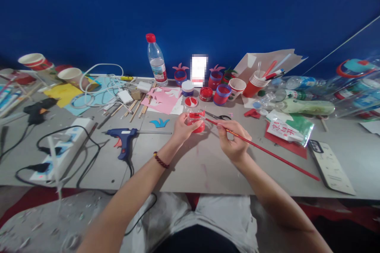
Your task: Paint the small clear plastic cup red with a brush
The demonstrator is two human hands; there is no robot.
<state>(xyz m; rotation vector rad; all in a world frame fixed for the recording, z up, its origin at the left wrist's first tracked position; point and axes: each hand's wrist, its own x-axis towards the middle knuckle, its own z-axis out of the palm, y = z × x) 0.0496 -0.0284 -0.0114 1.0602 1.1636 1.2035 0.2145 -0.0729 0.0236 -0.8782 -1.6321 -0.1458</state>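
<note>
My left hand (183,128) grips a small clear plastic cup-like piece (198,126), partly coated in red paint, above the grey table. Between the fingers of my right hand (234,140) is a long red paintbrush (276,156), its tip touching or very close to the painted side of the piece. Just behind them lies a round lid (191,102) with red paint on it. An open jar of red paint (206,94) and a white-lidded jar (187,88) stand beyond. Scissors (221,117) lie partly hidden behind the brush.
A blue glue gun (124,138) and a white power strip (65,148) with cables lie left. Behind stand a red-capped bottle (157,63) and a red-purple painted cup (222,95). Right are a phone (331,166), plastic packets (287,128) and several bottles. A blue paper cutout (159,123) lies near my left hand.
</note>
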